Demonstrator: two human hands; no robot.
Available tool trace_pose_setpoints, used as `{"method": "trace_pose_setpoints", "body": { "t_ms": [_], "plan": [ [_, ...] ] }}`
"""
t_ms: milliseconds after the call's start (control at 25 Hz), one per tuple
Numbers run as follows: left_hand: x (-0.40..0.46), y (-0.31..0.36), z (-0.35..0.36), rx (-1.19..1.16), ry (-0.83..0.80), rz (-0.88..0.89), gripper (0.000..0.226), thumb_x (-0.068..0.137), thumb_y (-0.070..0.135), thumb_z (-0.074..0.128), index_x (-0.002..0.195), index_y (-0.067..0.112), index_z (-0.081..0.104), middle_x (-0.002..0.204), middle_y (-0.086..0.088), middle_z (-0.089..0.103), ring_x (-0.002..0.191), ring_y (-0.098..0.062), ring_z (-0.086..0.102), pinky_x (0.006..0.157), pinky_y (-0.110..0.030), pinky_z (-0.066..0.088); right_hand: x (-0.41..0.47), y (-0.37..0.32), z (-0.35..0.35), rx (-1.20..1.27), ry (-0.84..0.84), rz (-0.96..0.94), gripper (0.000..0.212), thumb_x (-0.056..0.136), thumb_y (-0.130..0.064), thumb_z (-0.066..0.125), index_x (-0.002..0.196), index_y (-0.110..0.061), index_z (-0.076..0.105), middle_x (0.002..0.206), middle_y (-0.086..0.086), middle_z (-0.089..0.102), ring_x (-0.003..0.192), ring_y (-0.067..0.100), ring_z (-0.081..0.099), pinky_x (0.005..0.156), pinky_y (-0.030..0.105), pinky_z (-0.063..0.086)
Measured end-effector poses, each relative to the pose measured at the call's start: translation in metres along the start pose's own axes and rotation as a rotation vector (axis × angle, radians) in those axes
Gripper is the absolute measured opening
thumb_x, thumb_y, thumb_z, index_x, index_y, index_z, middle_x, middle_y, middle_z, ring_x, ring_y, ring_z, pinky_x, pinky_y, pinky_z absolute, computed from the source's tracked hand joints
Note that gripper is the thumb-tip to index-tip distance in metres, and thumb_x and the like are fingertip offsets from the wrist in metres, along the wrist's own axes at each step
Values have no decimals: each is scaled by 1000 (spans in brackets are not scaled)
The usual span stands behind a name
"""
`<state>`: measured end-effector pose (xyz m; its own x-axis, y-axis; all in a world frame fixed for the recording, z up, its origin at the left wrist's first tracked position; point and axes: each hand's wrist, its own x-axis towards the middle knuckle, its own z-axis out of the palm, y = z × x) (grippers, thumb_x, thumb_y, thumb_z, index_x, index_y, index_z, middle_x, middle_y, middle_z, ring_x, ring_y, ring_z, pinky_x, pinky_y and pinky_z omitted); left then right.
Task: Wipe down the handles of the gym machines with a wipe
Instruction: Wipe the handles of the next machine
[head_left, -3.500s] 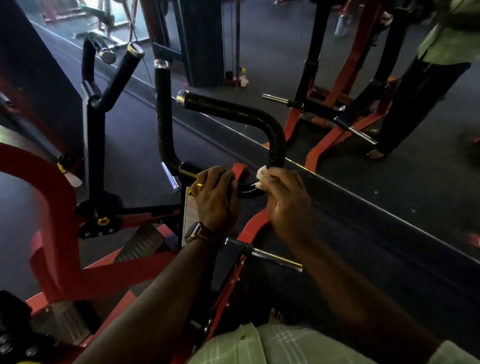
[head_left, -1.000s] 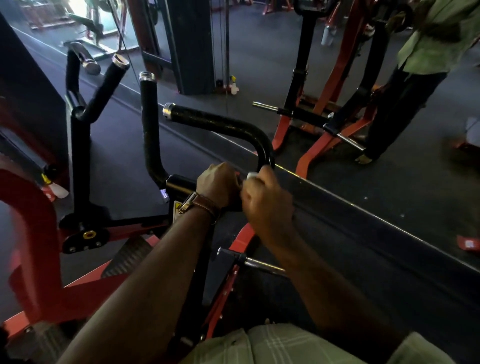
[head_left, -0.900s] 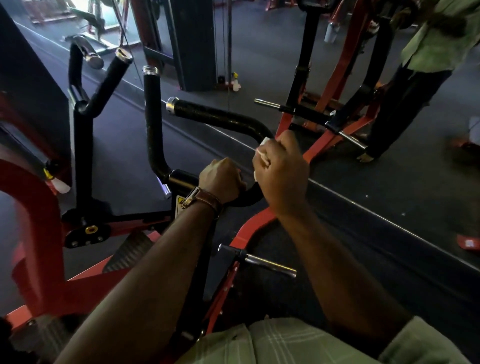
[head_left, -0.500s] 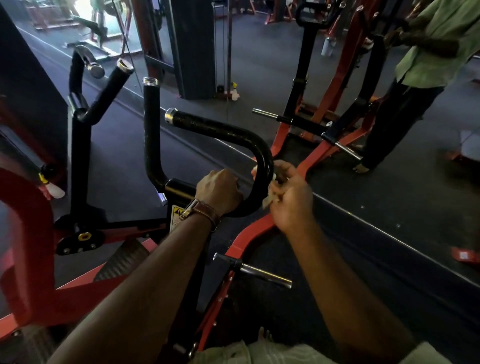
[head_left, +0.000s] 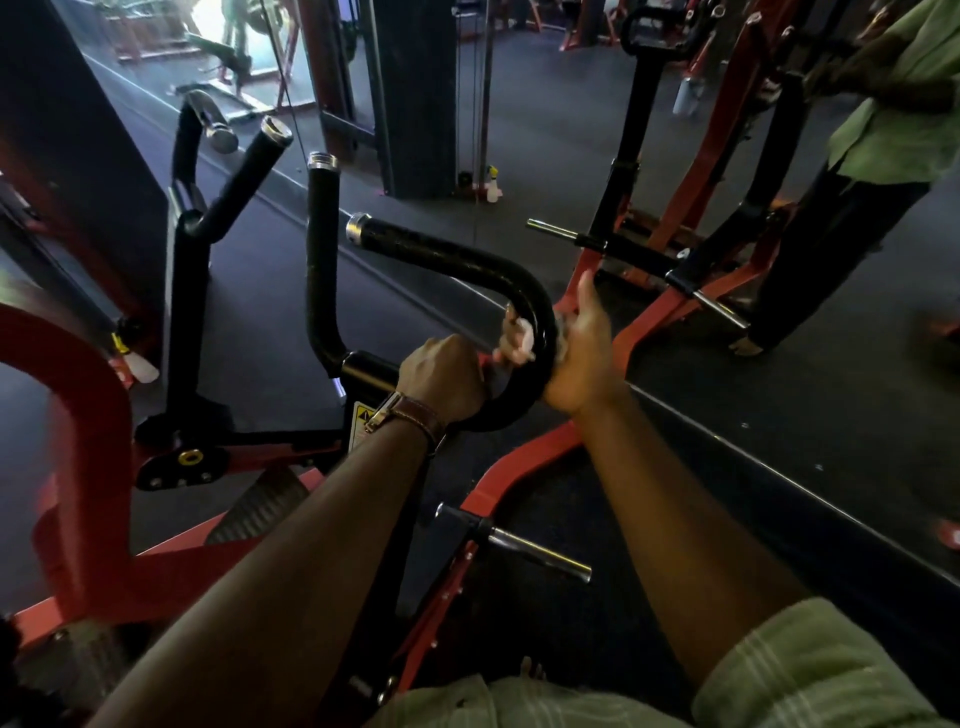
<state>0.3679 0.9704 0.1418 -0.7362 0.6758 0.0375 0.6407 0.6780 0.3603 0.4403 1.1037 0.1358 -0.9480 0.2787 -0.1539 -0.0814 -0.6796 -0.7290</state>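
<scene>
A black curved handle (head_left: 467, 260) with a silver end cap bends down into the red machine in front of me. My left hand (head_left: 444, 376), with a brown watch strap on its wrist, is closed around the lower bend of this handle. My right hand (head_left: 576, 353) wraps the handle's right curve from behind, thumb up, and presses a small white wipe (head_left: 522, 338) against the bar with its fingertips. A second black upright handle (head_left: 322, 249) stands just left of it.
Another pair of black handles (head_left: 228, 176) rises at the left on the red frame (head_left: 88, 441). A chrome weight peg (head_left: 540, 553) sticks out below my arms. A mirror runs along the floor ahead; a person in a green shirt (head_left: 893, 119) stands at upper right.
My right hand has slid the wipe along the handle's curve, from the front of the bend to wrapping it from behind. My left hand has kept its hold on the lower bend.
</scene>
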Motion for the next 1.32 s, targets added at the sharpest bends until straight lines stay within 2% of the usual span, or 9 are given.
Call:
{"method": "trace_pose_setpoints", "body": {
  "t_ms": [120, 280, 520, 680, 800, 920, 1040, 1200, 1320],
  "plan": [
    [1, 0, 2, 9, -3, -4, 22, 87, 32, 62, 89, 13, 72, 95, -9, 70, 92, -33, 67, 66, -30, 43, -3, -16, 14, -93, 74, -10, 87, 94, -75, 18, 88, -3, 65, 62, 8, 60, 54, 20, 54, 65, 34, 46],
    [2, -1, 2, -16, 0, -18, 21, 86, 33, 64, 81, 14, 71, 90, -9, 70, 89, -31, 68, 66, -29, 42, -40, 48, 17, -179, 325, -293, 66, 110, -32, 26, 66, -15, 73, 59, -2, 66, 60, 9, 62, 66, 23, 51],
    [8, 3, -3, 26, -78, -27, 23, 90, 34, 63, 96, 13, 69, 102, -12, 70, 97, -32, 66, 75, -32, 50, -30, 2, 46, -432, 484, -246, 68, 107, -50, 26, 66, -13, 66, 57, 10, 56, 51, 23, 52, 55, 31, 44],
    [12, 4, -2, 82, -120, 7, 23, 88, 41, 65, 88, 18, 61, 103, -10, 68, 96, -30, 64, 77, -35, 52, -2, -7, 45, -959, 515, -465, 46, 104, -46, 30, 95, -15, 62, 89, 14, 63, 83, 21, 61, 86, 40, 56],
    [14, 1, 4, 66, -78, -14, 22, 88, 37, 66, 74, 24, 54, 93, -5, 67, 86, -26, 63, 72, -33, 50, -33, 66, 25, -1074, 664, -791, 43, 105, -26, 36, 135, 0, 53, 125, 17, 58, 112, 10, 55, 97, 21, 47],
    [18, -1, 9, 23, -75, -24, 28, 90, 36, 66, 67, 29, 51, 83, 1, 63, 74, -19, 60, 66, -30, 49, -29, 65, 20, -1211, 649, -902, 56, 105, -31, 34, 149, 4, 36, 132, 19, 49, 114, 22, 58, 88, 39, 55],
    [16, -2, 10, 52, -47, 0, 17, 90, 39, 67, 85, 25, 58, 86, 4, 63, 71, -13, 57, 57, -25, 37, 3, 11, 56, -1455, 627, -1002, 57, 102, -27, 40, 147, 8, 36, 125, 24, 54, 106, 28, 60, 83, 36, 57],
    [13, 1, 7, 62, -54, -13, 21, 92, 32, 66, 81, 18, 54, 83, 5, 54, 80, -15, 50, 71, -29, 39, -17, 41, 32, -1739, 527, -1031, 58, 94, 0, 54, 148, 9, 35, 150, 27, 42, 141, 37, 40, 112, 46, 42],
    [15, 4, 9, 97, -35, -90, 24, 90, 37, 65, 74, 20, 59, 89, -4, 68, 76, -19, 57, 65, -30, 40, -24, 42, 11, -1684, 461, -1028, 54, 95, 2, 35, 148, 10, 33, 155, 27, 34, 147, 37, 31, 115, 48, 39]
  ]
}}
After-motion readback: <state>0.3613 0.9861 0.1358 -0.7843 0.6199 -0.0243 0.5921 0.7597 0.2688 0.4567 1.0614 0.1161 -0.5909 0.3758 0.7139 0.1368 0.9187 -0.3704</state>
